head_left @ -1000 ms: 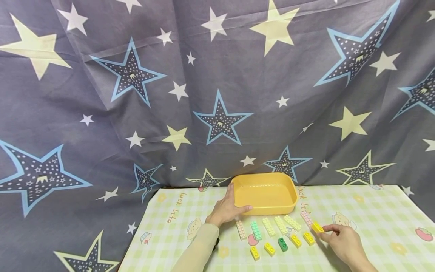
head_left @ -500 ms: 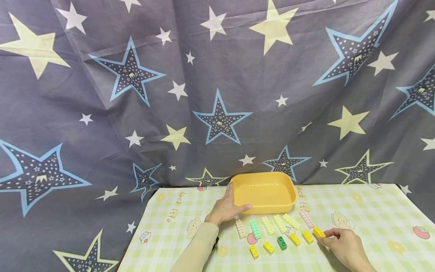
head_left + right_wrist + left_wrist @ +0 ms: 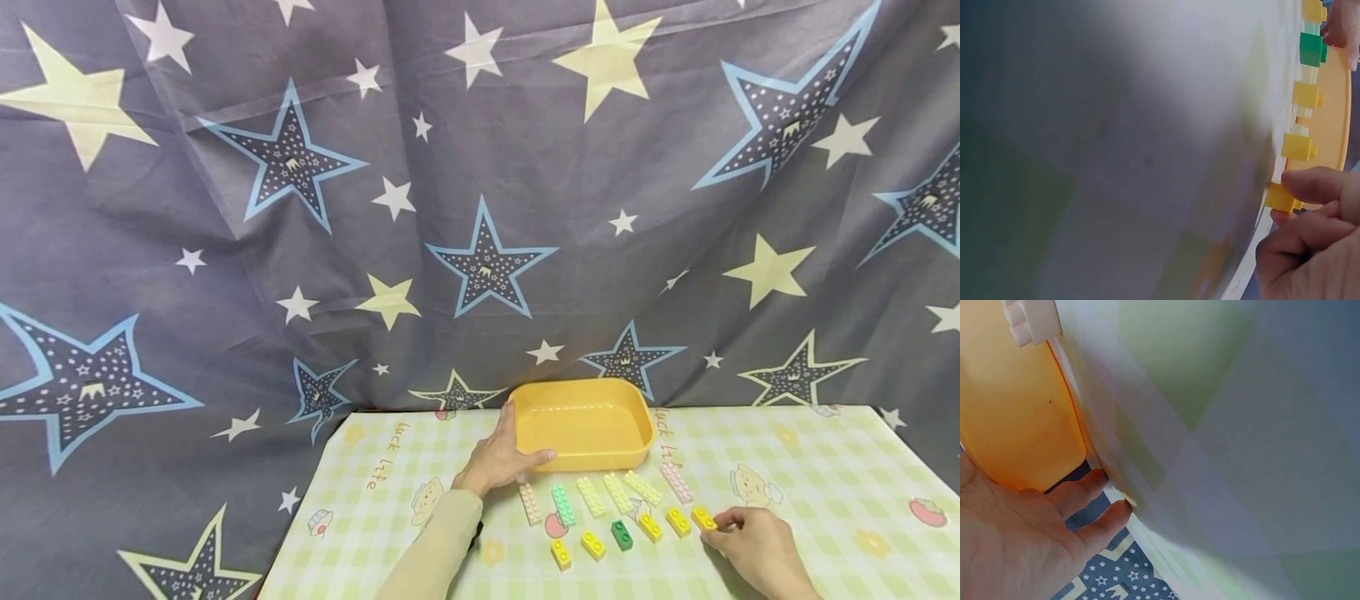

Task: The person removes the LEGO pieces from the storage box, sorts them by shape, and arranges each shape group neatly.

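My right hand [image 3: 761, 546] pinches a yellow toy brick [image 3: 703, 517] at the right end of the front row, on the tablecloth. In the right wrist view, the thumb and a finger sit on either side of that brick. My left hand [image 3: 491, 461] rests against the left side of a yellow-orange plastic basin [image 3: 592, 462], thumb along its front, other fingers fairly straight. Beside the held brick are other yellow bricks [image 3: 678, 522] and a dark green brick [image 3: 622, 536]. Behind them lie longer bricks: pink [image 3: 676, 482], mint green [image 3: 563, 506], pale yellow [image 3: 591, 497] and peach [image 3: 530, 504].
A green-and-white checked tablecloth [image 3: 360, 517] with printed cartoons covers the table. Right behind the basin hangs a dark grey curtain [image 3: 420, 358] with stars. The bricks lie spread in two rows in front of the basin.
My right hand has brought the yellow brick down to the tablecloth, into line with the front row, and drawn back slightly along it. The left hand and the basin stay put.
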The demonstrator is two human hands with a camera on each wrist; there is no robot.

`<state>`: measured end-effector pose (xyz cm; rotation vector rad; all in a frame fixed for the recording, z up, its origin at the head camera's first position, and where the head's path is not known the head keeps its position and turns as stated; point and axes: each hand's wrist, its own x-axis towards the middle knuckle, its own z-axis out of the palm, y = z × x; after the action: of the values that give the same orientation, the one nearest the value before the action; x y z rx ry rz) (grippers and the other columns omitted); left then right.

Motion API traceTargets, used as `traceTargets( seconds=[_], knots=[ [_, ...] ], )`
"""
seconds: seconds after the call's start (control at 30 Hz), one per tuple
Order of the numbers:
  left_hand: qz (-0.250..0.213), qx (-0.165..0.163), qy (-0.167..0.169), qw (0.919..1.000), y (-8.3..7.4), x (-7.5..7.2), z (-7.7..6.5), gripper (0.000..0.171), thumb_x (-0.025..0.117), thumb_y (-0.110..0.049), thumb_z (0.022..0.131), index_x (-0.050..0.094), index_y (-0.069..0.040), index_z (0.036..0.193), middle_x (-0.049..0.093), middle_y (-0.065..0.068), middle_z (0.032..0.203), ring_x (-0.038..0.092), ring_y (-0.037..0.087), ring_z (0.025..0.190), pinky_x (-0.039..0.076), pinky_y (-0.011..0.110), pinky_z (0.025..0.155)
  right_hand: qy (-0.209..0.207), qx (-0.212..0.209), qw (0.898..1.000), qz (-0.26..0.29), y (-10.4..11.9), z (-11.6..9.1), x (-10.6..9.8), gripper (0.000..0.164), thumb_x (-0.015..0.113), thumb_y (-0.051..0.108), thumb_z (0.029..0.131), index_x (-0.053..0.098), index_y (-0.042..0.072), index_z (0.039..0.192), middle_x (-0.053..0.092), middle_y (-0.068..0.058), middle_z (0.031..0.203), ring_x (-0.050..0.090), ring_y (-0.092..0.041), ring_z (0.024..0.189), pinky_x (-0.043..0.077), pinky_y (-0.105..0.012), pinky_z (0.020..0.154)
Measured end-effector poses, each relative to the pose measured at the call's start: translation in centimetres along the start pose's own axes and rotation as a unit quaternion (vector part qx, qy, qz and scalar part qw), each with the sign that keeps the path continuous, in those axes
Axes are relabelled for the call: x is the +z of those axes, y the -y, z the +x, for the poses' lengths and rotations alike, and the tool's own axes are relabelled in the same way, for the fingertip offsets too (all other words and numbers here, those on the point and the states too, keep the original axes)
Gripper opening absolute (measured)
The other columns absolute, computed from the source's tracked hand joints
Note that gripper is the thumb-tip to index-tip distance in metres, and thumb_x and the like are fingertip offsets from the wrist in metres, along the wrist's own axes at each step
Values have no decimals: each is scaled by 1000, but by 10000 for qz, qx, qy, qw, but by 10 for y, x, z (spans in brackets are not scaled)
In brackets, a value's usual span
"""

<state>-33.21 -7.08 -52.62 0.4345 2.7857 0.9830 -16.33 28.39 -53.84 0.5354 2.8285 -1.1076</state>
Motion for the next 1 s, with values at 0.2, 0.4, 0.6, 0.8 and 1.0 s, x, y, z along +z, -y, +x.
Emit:
traceTargets(
  seconds=[0.2,0.4,0.6,0.8,1.0],
  knots=[
    [26,-28,-18,10000,3,0,2,130,77,-73,90,2,-13,178,10,11,187,46,53,155,43,63,126,-87,-103,9998,-132,3,1,3,21,87,15,87,77,-2,91,76,-9,85,61,-21,76,46,-31,66],
    [-20,-34,-23,10000,4,0,0,130,77,-73,89,2,-14,178,10,10,187,44,51,158,42,64,127,-19,-25,9996,-290,3,0,4,26,86,15,85,75,-6,95,75,-12,86,62,-22,77,49,-33,67],
    [-25,74,-15,10000,1,2,2,128,77,-70,92,1,-13,177,9,11,187,43,49,159,42,64,126,88,202,9994,-265,3,-5,0,37,82,10,84,71,-14,110,68,-14,85,57,-25,77,44,-32,66],
    [-17,78,-4,10000,-3,2,3,129,76,-72,91,1,-14,178,9,9,187,46,50,157,43,63,126,66,295,9991,-284,1,-8,-5,40,81,14,84,73,-13,113,75,-16,91,59,-26,81,50,-37,70],
    [33,115,98,9999,-3,3,0,130,75,-75,90,1,-13,178,7,9,187,44,47,159,41,63,127,4,214,9998,23,6,-12,-16,43,72,20,93,73,-13,120,69,-3,64,60,-19,60,46,-33,60]
  ],
)
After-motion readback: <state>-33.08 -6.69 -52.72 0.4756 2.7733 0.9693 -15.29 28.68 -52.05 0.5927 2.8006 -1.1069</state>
